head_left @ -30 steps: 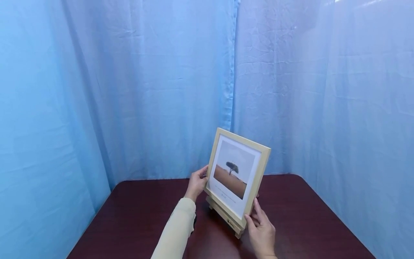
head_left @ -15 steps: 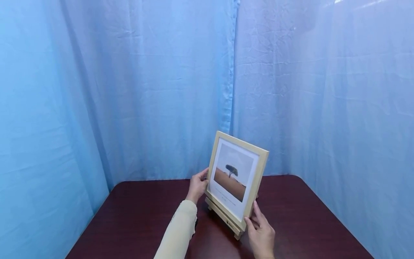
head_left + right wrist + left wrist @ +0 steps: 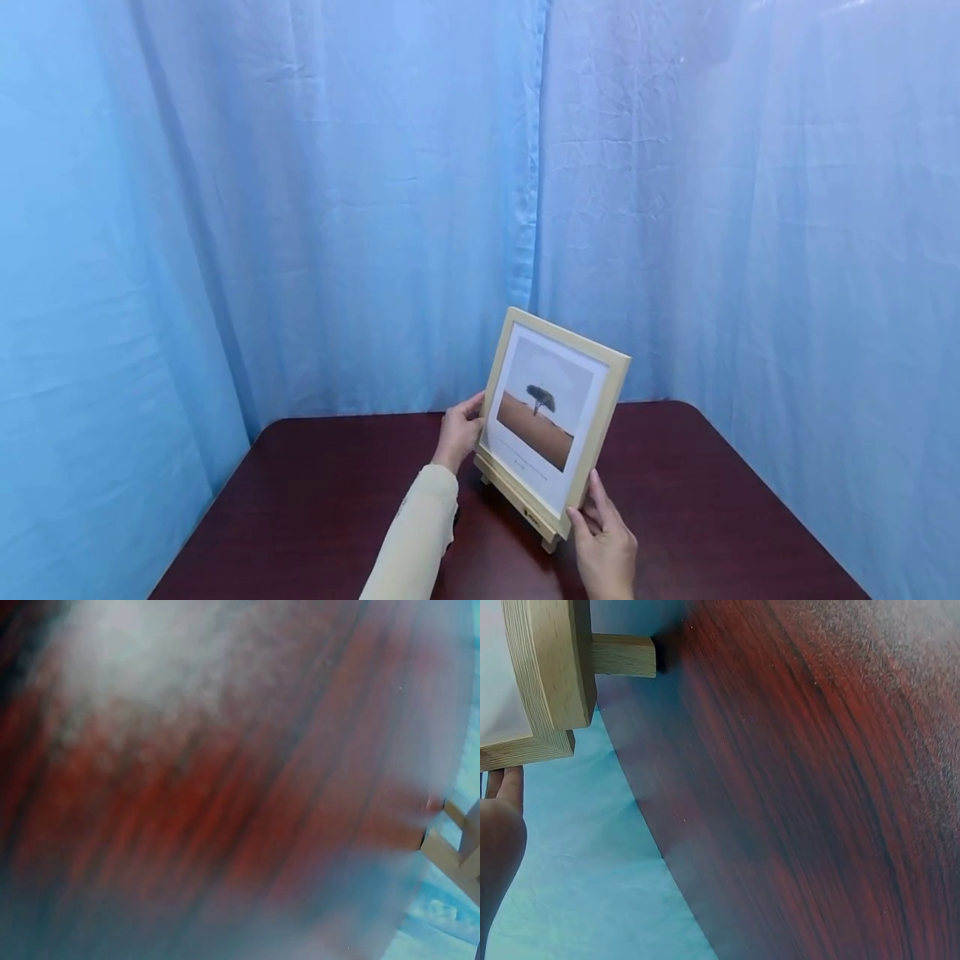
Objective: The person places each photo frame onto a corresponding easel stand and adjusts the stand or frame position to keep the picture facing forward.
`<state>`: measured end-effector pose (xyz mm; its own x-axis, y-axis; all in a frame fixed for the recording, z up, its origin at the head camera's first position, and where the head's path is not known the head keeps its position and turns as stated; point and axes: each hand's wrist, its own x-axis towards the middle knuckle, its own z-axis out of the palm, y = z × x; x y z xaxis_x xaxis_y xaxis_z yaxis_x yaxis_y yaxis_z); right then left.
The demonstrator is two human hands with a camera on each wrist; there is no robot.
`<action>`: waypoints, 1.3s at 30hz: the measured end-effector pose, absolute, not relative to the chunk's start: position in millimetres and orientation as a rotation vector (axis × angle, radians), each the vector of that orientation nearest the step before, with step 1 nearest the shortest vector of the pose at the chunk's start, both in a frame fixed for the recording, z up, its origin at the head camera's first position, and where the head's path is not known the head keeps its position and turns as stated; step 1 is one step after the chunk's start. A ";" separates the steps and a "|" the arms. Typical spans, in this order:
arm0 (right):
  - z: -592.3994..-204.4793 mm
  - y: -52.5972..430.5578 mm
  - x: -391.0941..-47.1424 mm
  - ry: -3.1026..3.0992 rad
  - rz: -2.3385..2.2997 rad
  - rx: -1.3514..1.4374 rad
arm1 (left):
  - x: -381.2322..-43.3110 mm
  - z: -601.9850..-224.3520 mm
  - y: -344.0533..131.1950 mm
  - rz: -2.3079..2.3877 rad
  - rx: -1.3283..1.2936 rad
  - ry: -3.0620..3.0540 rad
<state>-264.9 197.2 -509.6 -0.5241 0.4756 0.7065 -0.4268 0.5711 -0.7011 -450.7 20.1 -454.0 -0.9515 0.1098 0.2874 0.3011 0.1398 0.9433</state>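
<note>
A light wood picture frame [image 3: 553,421], with a print of a lone tree on brown ground, stands tilted back on a small wooden easel [image 3: 517,502]. My left hand [image 3: 459,433] holds the frame's left edge. At its lower right corner, my right hand [image 3: 604,542] pinches it between thumb and fingers. In the left wrist view, fingers of my left hand [image 3: 501,825] touch the frame's side beside the easel's ledge [image 3: 562,667]. Only the easel's feet [image 3: 446,855] show at the right edge of the right wrist view, and no hand appears there.
A dark red-brown wooden table [image 3: 337,500] with rounded far corners bears the easel. Light blue curtains [image 3: 375,208] hang behind the table and along both sides.
The picture frame has come down slightly, and its lower edge now sits closer against the easel's ledge. Both hands have lowered a little with it, keeping their hold.
</note>
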 end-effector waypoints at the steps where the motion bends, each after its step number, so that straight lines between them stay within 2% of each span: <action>1: -509.4 197.0 -264.4 -1.812 1.133 -0.054 | -450.7 -453.6 20.2 -1.928 -0.410 -2.261; 14: -507.1 199.4 -261.1 -1.943 1.106 -0.181 | -450.9 -454.5 22.7 -1.876 -0.505 -2.329; 39: -502.4 209.4 -266.2 -2.051 1.161 -0.207 | -445.8 -451.2 6.3 -1.846 -0.429 -2.349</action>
